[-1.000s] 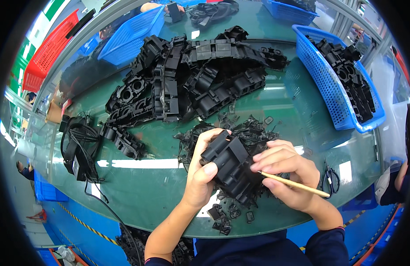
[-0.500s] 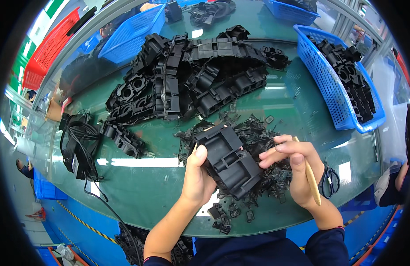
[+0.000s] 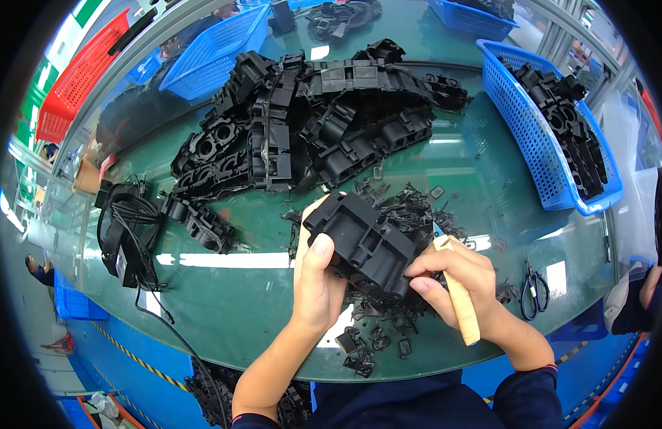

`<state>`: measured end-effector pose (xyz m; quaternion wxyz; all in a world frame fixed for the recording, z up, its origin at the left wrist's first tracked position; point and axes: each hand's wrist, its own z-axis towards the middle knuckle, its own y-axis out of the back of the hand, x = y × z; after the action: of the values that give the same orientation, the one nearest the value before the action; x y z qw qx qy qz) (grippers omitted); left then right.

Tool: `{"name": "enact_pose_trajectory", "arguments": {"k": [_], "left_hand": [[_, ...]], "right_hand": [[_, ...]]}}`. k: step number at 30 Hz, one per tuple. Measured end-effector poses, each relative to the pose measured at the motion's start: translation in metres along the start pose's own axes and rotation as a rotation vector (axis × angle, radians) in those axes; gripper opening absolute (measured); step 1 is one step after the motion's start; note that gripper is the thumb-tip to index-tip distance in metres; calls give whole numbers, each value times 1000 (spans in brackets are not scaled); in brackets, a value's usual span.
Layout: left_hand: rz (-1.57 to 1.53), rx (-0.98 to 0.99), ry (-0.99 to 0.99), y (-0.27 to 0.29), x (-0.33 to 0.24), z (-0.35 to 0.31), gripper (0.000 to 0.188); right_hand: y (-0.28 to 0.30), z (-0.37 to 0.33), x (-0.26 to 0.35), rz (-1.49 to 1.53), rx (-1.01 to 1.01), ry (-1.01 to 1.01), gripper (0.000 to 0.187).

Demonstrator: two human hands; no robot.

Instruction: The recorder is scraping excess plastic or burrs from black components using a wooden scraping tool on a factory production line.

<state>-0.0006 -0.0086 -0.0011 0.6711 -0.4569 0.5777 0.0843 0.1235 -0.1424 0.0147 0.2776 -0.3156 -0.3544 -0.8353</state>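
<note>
- Holding the black plastic part point(image 3: 359, 239) is the left hand point(image 3: 316, 282), closed around its left end. The thumb presses near the top edge and the other fingers go behind, mostly hidden. That grip probably stops the part from wobbling.
- The black part is up above the green table point(image 3: 245, 304), in front of the person's tummy. It is tipped so its hollow side faces up, maybe so the person can look inside.
- The right hand point(image 3: 463, 275) has a tool with a pale wooden handle point(image 3: 461, 307) tucked in it. The handle points back to the person, and a bit of the thin tip shows past the fingers. Tucked like that, it seems to leave the thumb and first finger free.
- Those two fingertips are close together at the part's right edge. I cannot tell if they pinch anything.
- Black scraps point(image 3: 409, 204) lie under and around the part, close to the hands.
- Small scissors point(image 3: 535, 294) lie just right of the right hand, likely easy to grab.
- A big heap of black parts point(image 3: 273, 146) sits farther back, leaving room for the hands.
- More parts sit in the blue basket point(image 3: 513, 132) on the right. Its tall sides probably hold them in.
</note>
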Motion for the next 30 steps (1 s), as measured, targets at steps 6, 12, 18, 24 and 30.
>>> {"name": "enact_pose_trajectory", "arguments": {"k": [6, 12, 18, 24, 30], "left_hand": [[-62, 83, 20, 2, -5, 1, 62], [-31, 181, 27, -6, -7, 4, 65], [-27, 153, 47, -5, -8, 5, 57], [18, 162, 42, -6, -1, 7, 57], [60, 148, -19, -5, -3, 6, 59]], "right_hand": [[3, 3, 3, 63, -11, -57, 25], [4, 1, 0, 202, -99, -348, 15], [16, 4, -7, 88, -209, -147, 71], [9, 6, 10, 26, -49, 18, 15], [4, -1, 8, 132, -74, -128, 15]]}}
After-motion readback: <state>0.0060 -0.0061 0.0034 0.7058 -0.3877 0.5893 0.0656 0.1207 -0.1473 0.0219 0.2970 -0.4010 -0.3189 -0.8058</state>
